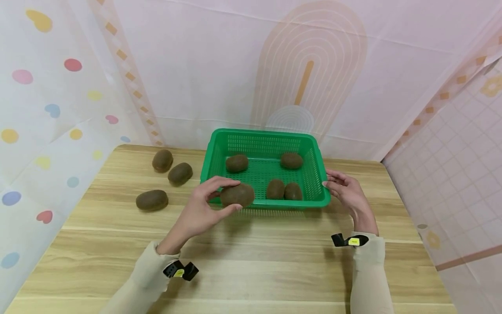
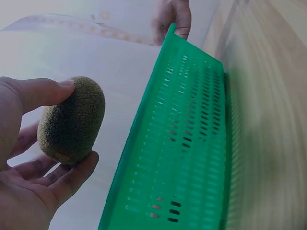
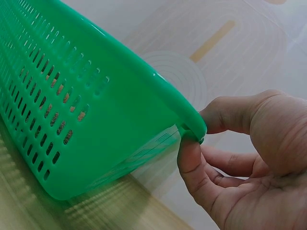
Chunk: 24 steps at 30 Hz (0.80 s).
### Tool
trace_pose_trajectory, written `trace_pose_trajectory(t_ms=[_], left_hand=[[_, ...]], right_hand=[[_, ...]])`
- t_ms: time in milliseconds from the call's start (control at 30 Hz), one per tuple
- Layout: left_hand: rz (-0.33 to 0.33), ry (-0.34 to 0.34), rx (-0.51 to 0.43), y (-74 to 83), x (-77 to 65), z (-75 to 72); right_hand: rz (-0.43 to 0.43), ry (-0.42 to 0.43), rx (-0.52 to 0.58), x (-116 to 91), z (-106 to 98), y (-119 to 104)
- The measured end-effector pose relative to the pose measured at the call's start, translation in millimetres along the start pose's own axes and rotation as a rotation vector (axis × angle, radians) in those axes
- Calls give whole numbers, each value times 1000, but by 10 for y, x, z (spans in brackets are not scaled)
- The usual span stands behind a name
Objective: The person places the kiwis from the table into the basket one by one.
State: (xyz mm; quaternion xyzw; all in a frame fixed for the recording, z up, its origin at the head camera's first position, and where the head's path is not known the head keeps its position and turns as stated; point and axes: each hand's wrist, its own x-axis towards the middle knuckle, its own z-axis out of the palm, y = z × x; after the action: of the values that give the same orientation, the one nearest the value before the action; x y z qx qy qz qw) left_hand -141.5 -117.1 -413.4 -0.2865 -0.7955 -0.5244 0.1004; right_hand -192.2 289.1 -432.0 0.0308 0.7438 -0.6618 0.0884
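Observation:
My left hand (image 1: 201, 211) holds a brown fuzzy kiwi (image 1: 237, 195) between thumb and fingers, over the front left rim of a green plastic basket (image 1: 290, 203). In the left wrist view the kiwi (image 2: 72, 120) is up beside the basket's slotted wall (image 2: 168, 139), higher than its rim. On the other side, my right hand (image 1: 347, 194) pinches the basket's right rim; the right wrist view shows thumb and forefinger (image 3: 192, 163) on that rim (image 3: 194, 122). Inside the basket lie several kiwis, two of them side by side (image 1: 276, 189) at the front right.
Three more kiwis lie on the wooden table left of the basket: one at the back (image 1: 162, 160), one beside it (image 1: 180, 174), one nearer the front (image 1: 152, 200). A patterned cloth (image 1: 204, 65) hangs right behind the table, with more cloth at both sides.

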Motion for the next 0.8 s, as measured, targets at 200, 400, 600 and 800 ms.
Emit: trace_pose_trajectory(t_ms=[200, 400, 600, 800], left_hand=[[21, 40, 16, -28, 115, -23], [50, 87, 107, -100, 199, -37], [105, 113, 164, -163, 245, -35], [125, 128, 197, -193, 287, -12]], right_hand=[[-1, -1, -6, -6, 4, -7], [1, -3, -12, -4, 10, -7], [4, -3, -21, 0, 13, -11], [11, 8, -26, -1, 11, -16]])
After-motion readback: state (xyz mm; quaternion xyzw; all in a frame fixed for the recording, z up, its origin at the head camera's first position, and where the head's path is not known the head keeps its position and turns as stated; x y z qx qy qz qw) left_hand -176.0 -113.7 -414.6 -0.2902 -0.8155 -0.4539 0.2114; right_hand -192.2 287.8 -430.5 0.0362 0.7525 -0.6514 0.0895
